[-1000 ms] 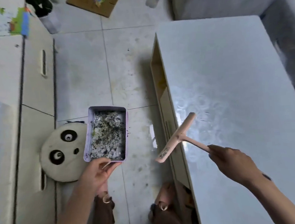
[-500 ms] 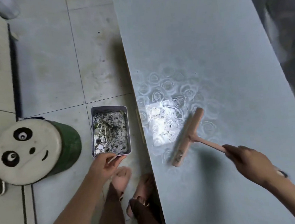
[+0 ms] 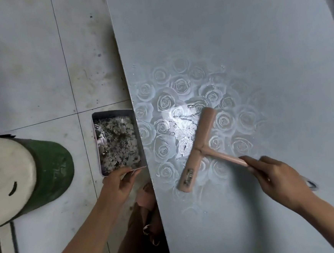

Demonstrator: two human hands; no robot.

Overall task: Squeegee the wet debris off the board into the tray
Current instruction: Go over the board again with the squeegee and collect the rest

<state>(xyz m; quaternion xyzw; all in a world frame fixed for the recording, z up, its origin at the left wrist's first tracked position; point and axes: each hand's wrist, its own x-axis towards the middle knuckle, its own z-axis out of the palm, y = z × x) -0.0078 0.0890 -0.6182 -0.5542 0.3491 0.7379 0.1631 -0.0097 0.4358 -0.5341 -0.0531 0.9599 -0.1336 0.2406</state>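
A pale grey board (image 3: 245,40) with a faint rose pattern fills the right side. A wet, shiny patch (image 3: 179,129) with small dark specks lies near its left edge. My right hand (image 3: 274,175) grips the handle of a pink T-shaped squeegee (image 3: 198,147), whose blade lies on the board just right of the wet patch. My left hand (image 3: 119,182) holds the near end of a rectangular metal tray (image 3: 96,144), which is full of wet grey and black debris. The tray's right side is against the board's left edge.
A round panda-face stool (image 3: 8,178) with a green side stands on the tiled floor (image 3: 37,66) at the left. My feet in sandals (image 3: 145,198) are below the board's left edge.
The tray has moved right, up against the board's edge. The squeegee stays flat on the board by the wet patch. The view has shifted closer over the board.
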